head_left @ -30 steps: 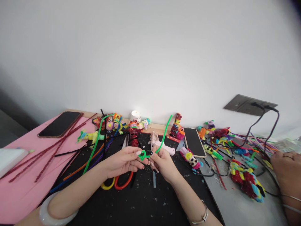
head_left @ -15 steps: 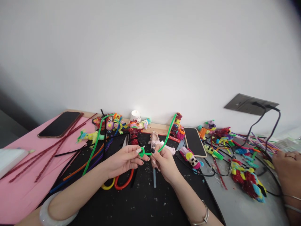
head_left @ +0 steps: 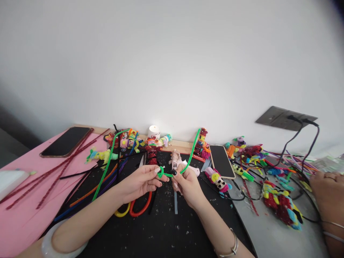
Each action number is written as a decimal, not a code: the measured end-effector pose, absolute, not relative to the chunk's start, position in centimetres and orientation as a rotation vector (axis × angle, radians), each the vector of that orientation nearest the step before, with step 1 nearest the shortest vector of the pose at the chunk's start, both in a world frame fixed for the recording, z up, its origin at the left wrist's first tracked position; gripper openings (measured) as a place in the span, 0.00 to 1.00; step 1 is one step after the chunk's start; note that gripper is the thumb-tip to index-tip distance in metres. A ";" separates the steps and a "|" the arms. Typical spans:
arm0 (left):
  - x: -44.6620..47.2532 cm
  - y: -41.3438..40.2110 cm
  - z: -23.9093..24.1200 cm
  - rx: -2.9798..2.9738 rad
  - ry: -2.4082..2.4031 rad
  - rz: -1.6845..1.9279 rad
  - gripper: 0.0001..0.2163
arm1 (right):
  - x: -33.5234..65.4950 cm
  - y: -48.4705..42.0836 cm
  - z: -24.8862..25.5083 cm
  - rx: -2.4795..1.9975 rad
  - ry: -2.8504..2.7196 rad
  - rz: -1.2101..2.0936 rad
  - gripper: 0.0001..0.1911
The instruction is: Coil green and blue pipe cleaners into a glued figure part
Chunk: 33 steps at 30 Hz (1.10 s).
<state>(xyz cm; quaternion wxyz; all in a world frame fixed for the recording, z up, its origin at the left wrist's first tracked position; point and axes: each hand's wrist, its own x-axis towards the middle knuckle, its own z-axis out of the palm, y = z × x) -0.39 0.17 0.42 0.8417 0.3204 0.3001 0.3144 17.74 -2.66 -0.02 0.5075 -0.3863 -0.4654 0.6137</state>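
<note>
Fingers pinching green pipe cleaner, crosswise, bent up at right

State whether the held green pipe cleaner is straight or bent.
Bent: the green pipe cleaner curls into a loop at the left hand and rises past the right hand.

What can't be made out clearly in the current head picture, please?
In the head view:
Green pipe cleaner: pinched part hidden by the right hand.
Scissors: middle hidden behind the left hand.
Pale pink tool: partly hidden behind the right hand.
White block: cut off by picture's left edge.
Red strip: lettering too small to read.
</note>
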 end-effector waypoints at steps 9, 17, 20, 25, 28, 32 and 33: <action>-0.2 0.4 0.1 0.823 0.653 0.615 0.11 | 18.2 -2.4 -0.2 -1.052 -1.225 1.397 0.16; -0.3 0.2 0.4 1.112 0.601 0.536 0.11 | 18.4 -2.3 -0.1 -1.027 -1.245 1.481 0.16; -0.4 0.0 0.2 1.159 0.545 0.483 0.11 | 18.4 -2.2 -0.2 -0.976 -1.244 1.538 0.16; -0.3 -0.4 0.0 1.136 0.442 0.355 0.09 | 18.3 -2.3 -0.5 -0.916 -1.179 1.619 0.16; -0.3 -0.6 -0.1 1.107 0.410 0.345 0.10 | 18.2 -2.5 -0.5 -0.839 -1.138 1.700 0.16; -0.3 -0.5 -0.3 1.068 0.401 0.384 0.10 | 17.9 -2.9 -0.1 -0.752 -1.068 1.821 0.16; -0.2 -0.5 -0.4 1.065 0.404 0.396 0.10 | 17.9 -3.1 0.0 -0.742 -1.060 1.854 0.17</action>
